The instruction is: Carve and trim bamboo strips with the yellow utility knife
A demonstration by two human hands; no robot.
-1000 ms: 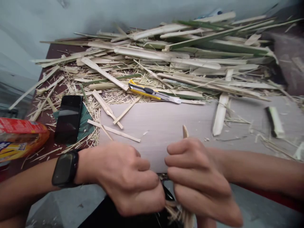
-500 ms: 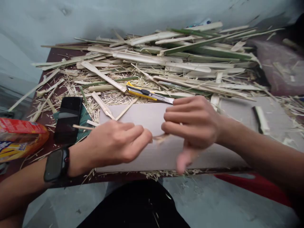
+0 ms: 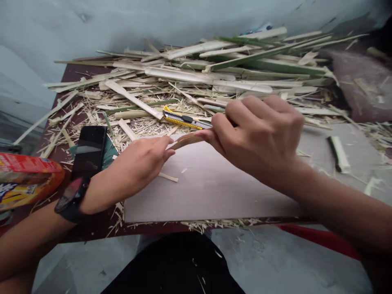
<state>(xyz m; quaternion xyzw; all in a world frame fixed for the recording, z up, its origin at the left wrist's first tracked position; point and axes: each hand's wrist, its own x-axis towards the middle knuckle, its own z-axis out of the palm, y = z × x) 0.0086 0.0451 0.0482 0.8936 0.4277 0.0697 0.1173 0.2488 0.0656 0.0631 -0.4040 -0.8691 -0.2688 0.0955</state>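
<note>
A short, pale bamboo strip (image 3: 188, 141) spans the gap between my hands, bowed slightly upward above the board. My left hand (image 3: 139, 161) pinches its left end between thumb and fingertips. The other end is in my right hand (image 3: 260, 136), whose fingers are curled into a fist around it. Just behind the strip lies a yellow utility knife (image 3: 182, 118), blade out and pointing right, its tip hidden by my right hand. On the grey board (image 3: 208, 192), a narrow bamboo piece (image 3: 168, 177) pokes out from beneath my left hand.
A heap of split bamboo (image 3: 196, 77) and shavings covers the table's back. At left are a black phone (image 3: 89, 147) and a bottle with a red label (image 3: 30, 179). A short bamboo piece (image 3: 339, 153) lies on the board's right; a plastic bag (image 3: 361, 85) is behind it.
My right hand has gone from loosely spread fingers to a closed grip on the bamboo strip. Both hands have moved up and away from me, and a narrow piece now shows on the board.
</note>
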